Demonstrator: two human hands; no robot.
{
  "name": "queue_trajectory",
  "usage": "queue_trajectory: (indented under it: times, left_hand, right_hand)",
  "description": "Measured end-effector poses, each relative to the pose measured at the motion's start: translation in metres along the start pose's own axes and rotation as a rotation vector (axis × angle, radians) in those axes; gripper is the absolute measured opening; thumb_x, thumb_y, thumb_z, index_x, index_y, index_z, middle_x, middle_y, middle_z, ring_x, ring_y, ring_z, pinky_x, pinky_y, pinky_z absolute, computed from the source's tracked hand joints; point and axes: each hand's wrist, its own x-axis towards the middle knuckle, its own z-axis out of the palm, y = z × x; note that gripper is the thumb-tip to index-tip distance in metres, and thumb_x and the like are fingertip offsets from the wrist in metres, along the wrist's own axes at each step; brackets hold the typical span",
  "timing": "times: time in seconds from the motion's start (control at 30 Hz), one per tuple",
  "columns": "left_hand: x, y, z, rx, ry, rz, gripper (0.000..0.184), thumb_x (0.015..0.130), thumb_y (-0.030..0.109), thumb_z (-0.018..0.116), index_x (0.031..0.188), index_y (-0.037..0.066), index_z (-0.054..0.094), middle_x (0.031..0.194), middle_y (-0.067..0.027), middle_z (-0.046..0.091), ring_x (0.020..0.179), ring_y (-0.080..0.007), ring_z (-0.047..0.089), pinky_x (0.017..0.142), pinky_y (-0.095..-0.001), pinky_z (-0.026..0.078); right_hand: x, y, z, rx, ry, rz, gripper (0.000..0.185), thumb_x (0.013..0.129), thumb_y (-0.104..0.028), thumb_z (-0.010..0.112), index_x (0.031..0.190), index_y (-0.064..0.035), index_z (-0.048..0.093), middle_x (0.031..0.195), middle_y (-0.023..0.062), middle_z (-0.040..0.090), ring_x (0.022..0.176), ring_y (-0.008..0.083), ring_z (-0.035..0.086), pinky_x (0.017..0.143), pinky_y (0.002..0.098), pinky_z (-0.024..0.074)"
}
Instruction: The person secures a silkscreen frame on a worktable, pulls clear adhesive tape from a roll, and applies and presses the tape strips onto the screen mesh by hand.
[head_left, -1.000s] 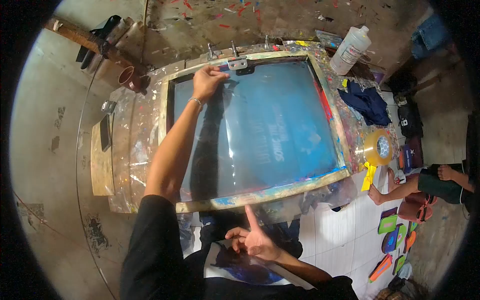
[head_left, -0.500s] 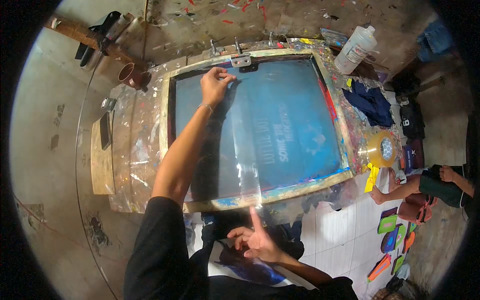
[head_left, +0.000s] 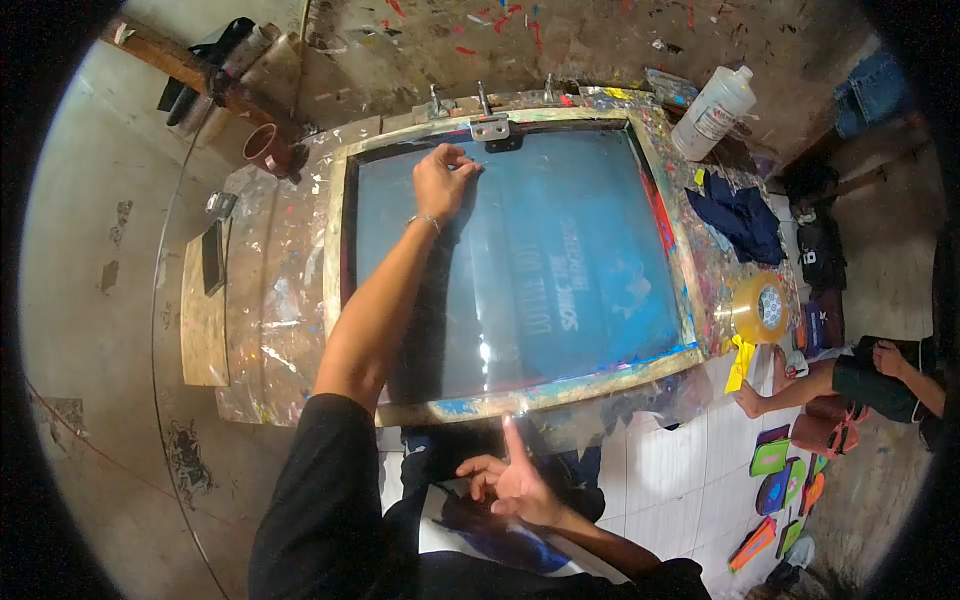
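A silk-screen frame [head_left: 335,240] with pale wooden edges and blue mesh lies on the table; faint lettering shows on the mesh. My left hand [head_left: 443,185] is over the far part of the mesh, fingertips pinched at the far end of a clear tape strip [head_left: 485,320]. The strip runs down the mesh toward me, with glare on it. Below the near frame edge is my right hand [head_left: 515,488], its index finger stretched up to that edge by the strip's near end, the other fingers loosely bent. A metal hinge clamp [head_left: 490,130] grips the far frame edge.
A tape roll [head_left: 760,308], a dark blue cloth [head_left: 738,210] and a white bottle [head_left: 713,115] are on the right. A brown mug [head_left: 268,150] stands at the far left. Another person's leg [head_left: 795,388] shows at the right, near colourful pieces [head_left: 785,485] on the floor.
The tape strip looks flatter against the mesh, its near end less raised. My left hand stays pinched at the far end; the view has shifted slightly.
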Motion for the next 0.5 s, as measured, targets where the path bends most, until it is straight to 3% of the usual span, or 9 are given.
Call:
queue_trajectory:
  times: [0.17,0.3,0.37,0.5]
  left_hand:
    - [-0.003,0.012,-0.004,0.088,0.004,0.015,0.034,0.073,0.015,0.084,0.099,0.001,0.070,0.087,-0.0095,0.075,0.083,-0.0221,0.072,0.077,-0.0321,0.055]
    - [-0.002,0.008,-0.002,0.138,-0.003,0.076,0.034,0.073,0.019,0.084,0.099,0.002,0.068,0.090,-0.0091,0.075,0.082,-0.0201,0.072,0.074,-0.0310,0.055]
    - [-0.003,0.013,-0.003,0.137,0.002,0.069,0.038,0.072,0.018,0.085,0.101,0.002,0.067,0.090,-0.0098,0.075,0.087,-0.0268,0.071,0.078,-0.0356,0.053]
    - [0.000,0.005,-0.002,0.125,-0.007,0.101,0.045,0.070,0.020,0.086,0.106,0.003,0.065,0.091,-0.0096,0.074,0.087,-0.0289,0.071,0.079,-0.0374,0.053]
  right_hand:
    - [0.002,-0.005,0.001,0.023,-0.003,0.009,0.128,0.079,-0.015,0.081,0.153,-0.0336,-0.023,0.129,0.0226,0.052,0.094,0.0217,0.058,0.088,0.0346,0.0454]
    - [0.001,-0.004,0.001,0.028,-0.004,-0.003,0.127,0.080,-0.016,0.080,0.153,-0.0334,-0.023,0.129,0.0226,0.052,0.094,0.0215,0.058,0.088,0.0353,0.0455]
    - [0.001,-0.002,0.000,0.026,-0.010,-0.013,0.127,0.081,-0.016,0.080,0.153,-0.0335,-0.023,0.129,0.0227,0.052,0.094,0.0215,0.058,0.088,0.0356,0.0456]
    - [0.001,-0.002,0.000,0.019,-0.013,-0.016,0.128,0.080,-0.017,0.080,0.152,-0.0328,-0.024,0.128,0.0229,0.053,0.094,0.0217,0.058,0.088,0.0360,0.0457]
